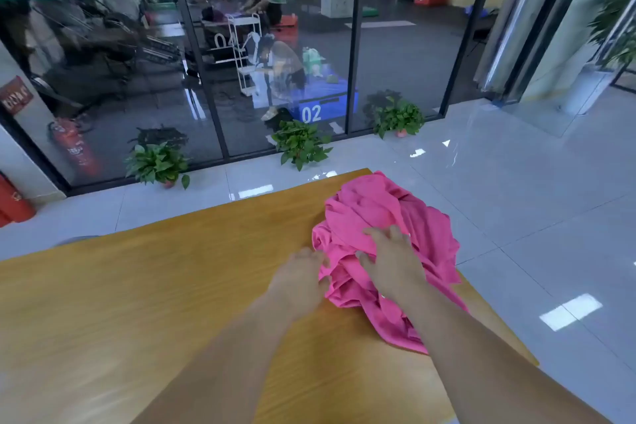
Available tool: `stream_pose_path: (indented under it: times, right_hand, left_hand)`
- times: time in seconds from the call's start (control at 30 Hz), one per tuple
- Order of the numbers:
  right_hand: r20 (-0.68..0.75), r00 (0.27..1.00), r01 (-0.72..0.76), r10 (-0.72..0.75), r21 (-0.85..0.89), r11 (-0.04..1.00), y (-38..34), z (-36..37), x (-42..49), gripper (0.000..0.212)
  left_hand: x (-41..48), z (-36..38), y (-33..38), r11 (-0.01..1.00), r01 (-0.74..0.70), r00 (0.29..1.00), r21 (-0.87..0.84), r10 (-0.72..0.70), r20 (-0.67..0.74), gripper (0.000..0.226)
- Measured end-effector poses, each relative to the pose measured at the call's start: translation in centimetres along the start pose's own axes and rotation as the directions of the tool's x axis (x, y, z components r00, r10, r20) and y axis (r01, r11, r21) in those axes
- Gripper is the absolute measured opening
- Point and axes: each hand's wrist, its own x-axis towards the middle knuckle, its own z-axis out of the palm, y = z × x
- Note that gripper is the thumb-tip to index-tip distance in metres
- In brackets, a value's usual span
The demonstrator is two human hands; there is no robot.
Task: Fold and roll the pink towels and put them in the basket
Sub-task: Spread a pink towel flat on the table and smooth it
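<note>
A crumpled heap of pink towels [385,213] lies at the far right corner of the wooden table [155,286], partly hanging over its right edge. My left hand [303,275] is at the heap's left edge, its fingers curled into the pink cloth. My right hand [392,255] lies on top of the heap with fingers spread and fairly straight, pressing on the fabric. No basket is in view.
The table's far edge and right edge drop to a glossy tiled floor [516,182]. Potted plants [158,162] stand along a glass wall [275,62] beyond the table. A red fire extinguisher [74,144] stands at the left.
</note>
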Motion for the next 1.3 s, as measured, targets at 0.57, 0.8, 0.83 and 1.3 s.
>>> stream_pose_path:
  times: [0.57,0.8,0.83,1.3]
  right_hand:
    - [-0.032,0.979,0.2,-0.201,-0.047,0.979,9.1,1.4,2.3,0.026]
    - [-0.374,0.909,0.275,-0.183,0.212,0.938,12.5,-5.2,3.3,0.004]
    - [-0.367,0.919,0.229,-0.144,0.2,0.953,13.5,-5.9,3.6,0.013]
    - [-0.048,0.995,-0.08,0.092,0.198,0.977,13.2,-2.0,2.0,0.087]
  left_hand:
    - [6.6,0.9,4.9,0.957,-0.066,0.997,0.283,0.071,-0.007,0.095]
    - [11.4,-0.8,6.8,0.923,-0.202,0.978,0.329,0.207,0.02,0.09]
    - [12.0,-0.9,7.1,0.911,-0.209,0.977,0.357,0.211,0.034,0.083]
    - [10.4,2.2,10.6,0.944,-0.324,0.933,0.064,0.33,-0.14,0.044]
